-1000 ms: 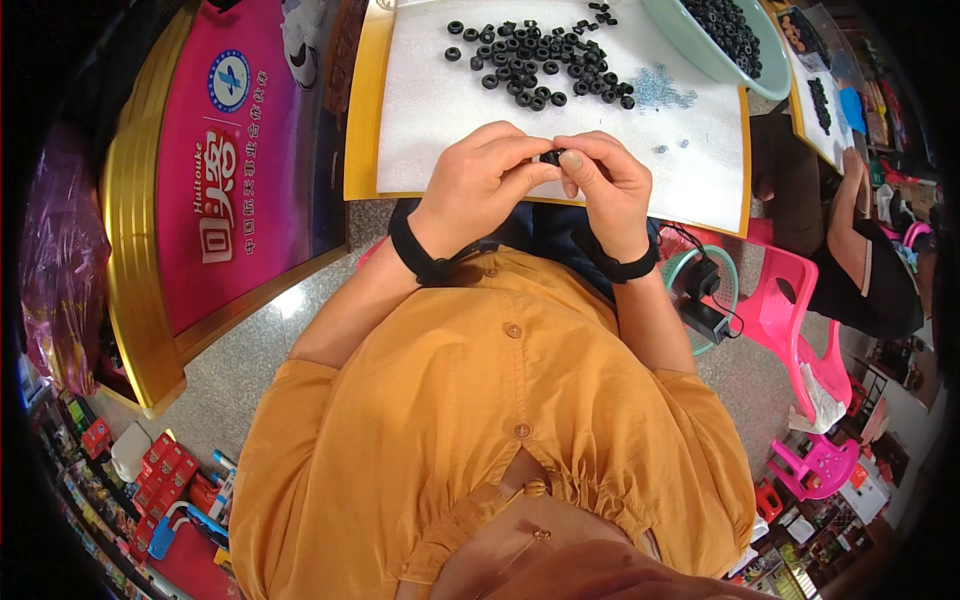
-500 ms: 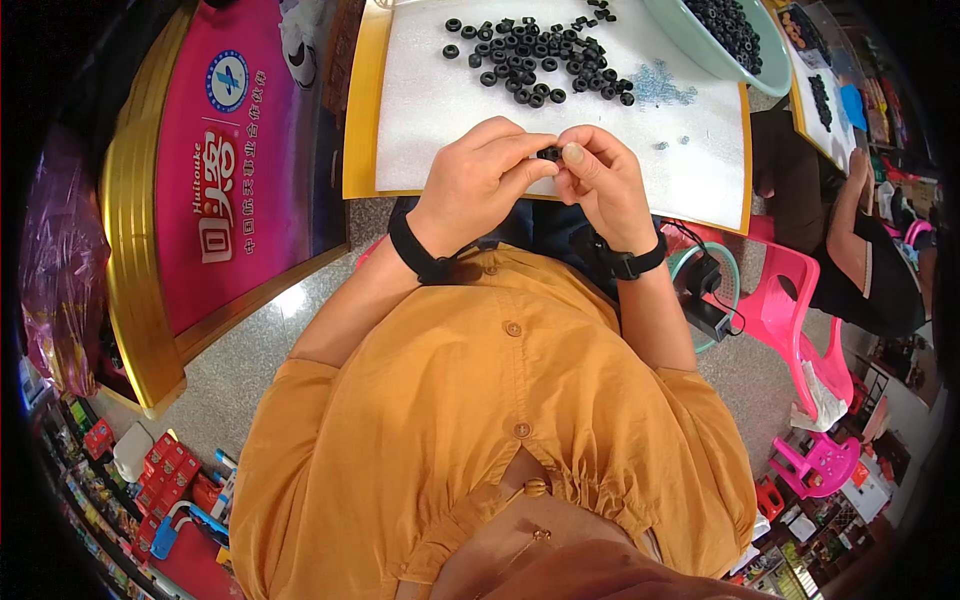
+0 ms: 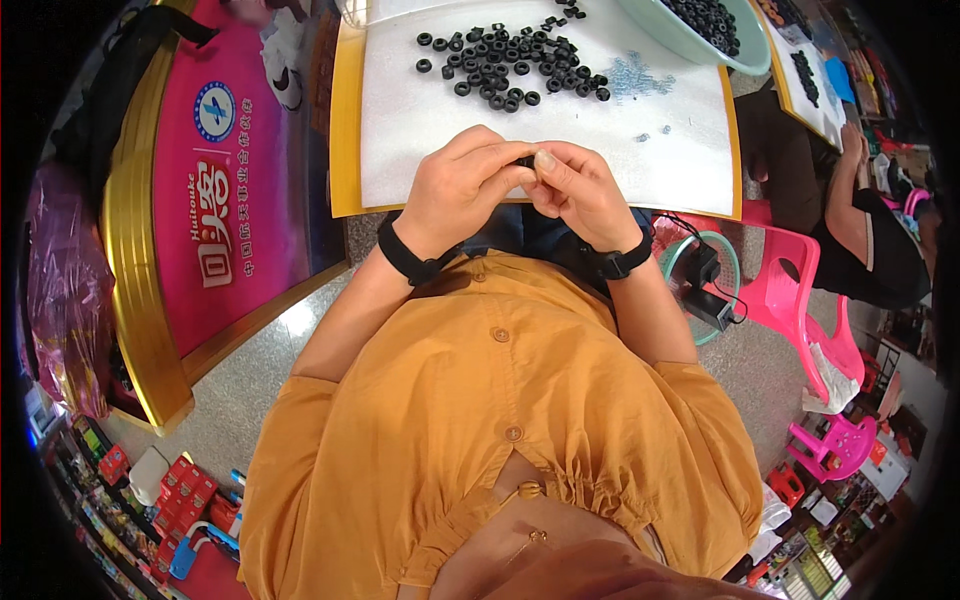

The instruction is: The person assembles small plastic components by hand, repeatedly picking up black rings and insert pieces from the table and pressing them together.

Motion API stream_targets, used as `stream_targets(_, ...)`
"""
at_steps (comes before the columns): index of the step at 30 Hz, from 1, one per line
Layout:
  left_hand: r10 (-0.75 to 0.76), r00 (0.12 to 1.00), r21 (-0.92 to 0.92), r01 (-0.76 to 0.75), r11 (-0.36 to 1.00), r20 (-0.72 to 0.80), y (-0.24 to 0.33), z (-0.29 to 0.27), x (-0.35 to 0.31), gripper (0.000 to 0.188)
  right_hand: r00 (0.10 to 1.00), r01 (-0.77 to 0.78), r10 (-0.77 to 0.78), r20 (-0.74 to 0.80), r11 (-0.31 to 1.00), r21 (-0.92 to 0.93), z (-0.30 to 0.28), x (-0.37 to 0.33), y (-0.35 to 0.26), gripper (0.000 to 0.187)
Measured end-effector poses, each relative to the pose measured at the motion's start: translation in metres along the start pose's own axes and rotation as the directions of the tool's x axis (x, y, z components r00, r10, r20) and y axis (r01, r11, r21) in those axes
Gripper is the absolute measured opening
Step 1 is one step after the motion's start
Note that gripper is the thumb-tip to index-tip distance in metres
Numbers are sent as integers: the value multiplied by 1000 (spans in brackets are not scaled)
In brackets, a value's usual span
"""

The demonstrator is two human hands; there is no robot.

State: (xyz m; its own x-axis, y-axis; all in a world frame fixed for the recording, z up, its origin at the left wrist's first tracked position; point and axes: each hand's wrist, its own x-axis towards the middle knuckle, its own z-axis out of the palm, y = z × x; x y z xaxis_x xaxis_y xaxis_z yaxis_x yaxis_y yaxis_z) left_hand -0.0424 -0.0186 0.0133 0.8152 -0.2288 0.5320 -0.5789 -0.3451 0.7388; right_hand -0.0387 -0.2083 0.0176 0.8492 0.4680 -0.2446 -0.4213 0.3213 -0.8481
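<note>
My left hand (image 3: 462, 190) and my right hand (image 3: 588, 196) meet just over the near edge of the white table sheet (image 3: 410, 130). Between their fingertips is a small black ring-shaped part (image 3: 526, 161), mostly covered by the fingers. Both thumbs and forefingers pinch at it, one hand from each side. Farther out on the sheet lies a loose pile of similar black rings (image 3: 500, 72). Right of that pile is a scatter of tiny clear bluish pieces (image 3: 637, 78), with a few stray ones (image 3: 644, 137) nearer my right hand.
A pale green bowl (image 3: 692, 50) full of black parts stands at the far right of the table. Below the table's right side are a pink plastic chair (image 3: 785, 275) and a green basket (image 3: 735, 270) with black adapters. Another person's arm (image 3: 848, 185) is at the right beside a second table.
The whole view has shifted a little, so the table sits slightly left and higher. Both hands keep pinching the black part, which is now more covered by the fingers.
</note>
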Motion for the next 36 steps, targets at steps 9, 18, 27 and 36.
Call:
stream_targets(9, 38, 999, -9, -38, 999, 15, 1, -2, -1, 22, 997, -64, 56, 47, 980, 191, 2, -1, 8, 26)
stream_targets(18, -255, 966, -107, 258, 960, 41, -3, -1, -4, 28, 807, 339, -550, -214, 730, -594, -53, 30, -106, 29)
stream_targets(27, -258, 965, -120, 261, 958, 46, -8, 2, -3, 25, 576, 197, -774, 263, -181, -964, -122, 73, -141, 26)
stream_targets(36, -253, 965, -109, 259, 960, 65, -10, 6, -3, 23, 950, -87, -312, -20, -202, -976, -68, 88, -91, 26)
